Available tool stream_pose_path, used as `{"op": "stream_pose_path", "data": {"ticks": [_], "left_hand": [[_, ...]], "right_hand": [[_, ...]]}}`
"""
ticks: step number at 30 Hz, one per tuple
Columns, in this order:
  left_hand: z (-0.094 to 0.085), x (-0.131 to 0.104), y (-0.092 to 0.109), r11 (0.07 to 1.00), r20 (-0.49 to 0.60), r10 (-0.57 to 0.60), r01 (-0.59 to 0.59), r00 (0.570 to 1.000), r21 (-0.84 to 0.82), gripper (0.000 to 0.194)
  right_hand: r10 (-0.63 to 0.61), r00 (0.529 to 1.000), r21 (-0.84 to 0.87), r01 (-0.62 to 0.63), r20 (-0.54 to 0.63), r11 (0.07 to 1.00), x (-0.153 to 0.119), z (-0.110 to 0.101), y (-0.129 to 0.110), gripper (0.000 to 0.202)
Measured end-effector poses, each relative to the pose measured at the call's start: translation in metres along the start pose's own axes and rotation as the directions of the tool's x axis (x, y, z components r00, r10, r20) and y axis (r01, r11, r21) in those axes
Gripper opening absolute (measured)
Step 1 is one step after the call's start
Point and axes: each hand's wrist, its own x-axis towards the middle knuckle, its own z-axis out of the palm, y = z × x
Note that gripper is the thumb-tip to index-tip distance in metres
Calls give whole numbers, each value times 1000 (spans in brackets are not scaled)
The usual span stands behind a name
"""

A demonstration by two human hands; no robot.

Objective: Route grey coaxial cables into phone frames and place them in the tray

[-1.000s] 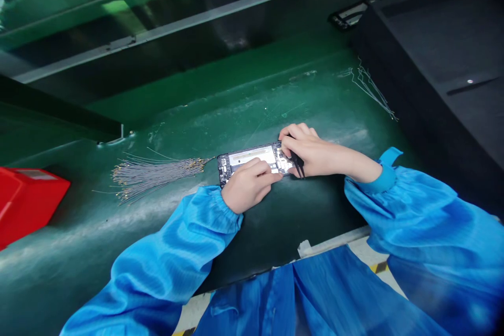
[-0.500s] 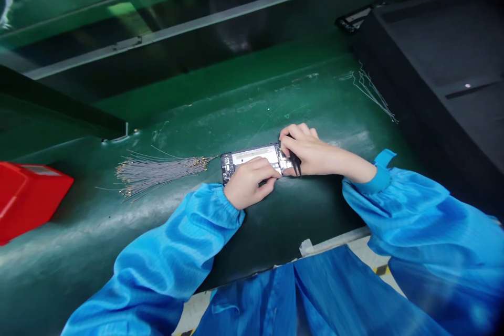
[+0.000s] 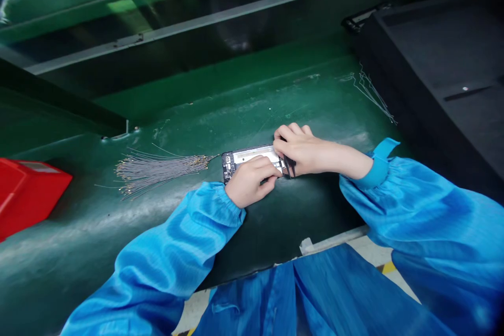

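Observation:
A phone-like device with exposed circuitry [image 3: 258,154] lies on the green work surface, its left end and silver middle showing. My left hand [image 3: 251,181] rests over its lower edge, with fingers curled and fingertips pressed near the right part; whatever they may pinch is hidden. Black tweezers [image 3: 291,167] are gripped in my right hand [image 3: 298,149], their tips pointing down at the device's right end. That end is mostly covered by my fingers. Left of the device lies a bundle of thin grey cables [image 3: 161,169] with gold-coloured ends.
A red bin [image 3: 31,191] stands at the far left. Several loose thin wires [image 3: 372,94] lie at the upper right, beside a large black tray [image 3: 409,81]. Another device [image 3: 360,20] is partly visible behind that tray. A metal rail crosses the back.
My right hand and the tweezers have shifted slightly left over the device's right end. My left hand has stayed almost in place.

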Motion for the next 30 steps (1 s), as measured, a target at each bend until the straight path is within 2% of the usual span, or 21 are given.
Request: {"op": "stream_pose_path", "data": {"ticks": [4, 7, 13, 17, 23, 30], "left_hand": [[1, 1, 2, 996, -43, -70, 72, 997, 57, 13], [2, 2, 4, 990, -47, -111, 115, 993, 85, 10], [2, 4, 5, 982, -10, -159, 159, 987, 101, 11], [3, 5, 4, 981, 2, -159, 158, 987, 116, 10], [3, 4, 3, 984, -6, -134, 134, 991, 117, 11], [-1, 2, 1, 996, 61, -45, 41, 997, 74, 11]], "right_hand": [[-105, 992, 45, 109, -72, 993, -2, 3, 6, 16], [-140, 983, 31, 145, -120, 989, -4, 5, 11, 20], [-182, 981, -160, 170, -70, 973, 1, -3, 6, 13], [-185, 981, -221, 170, -52, 960, 2, -10, -1, 10], [-149, 989, -256, 138, -22, 957, 2, -13, -9, 13], [41, 989, -180, -15, 143, 984, 19, -19, -23, 22]]}}
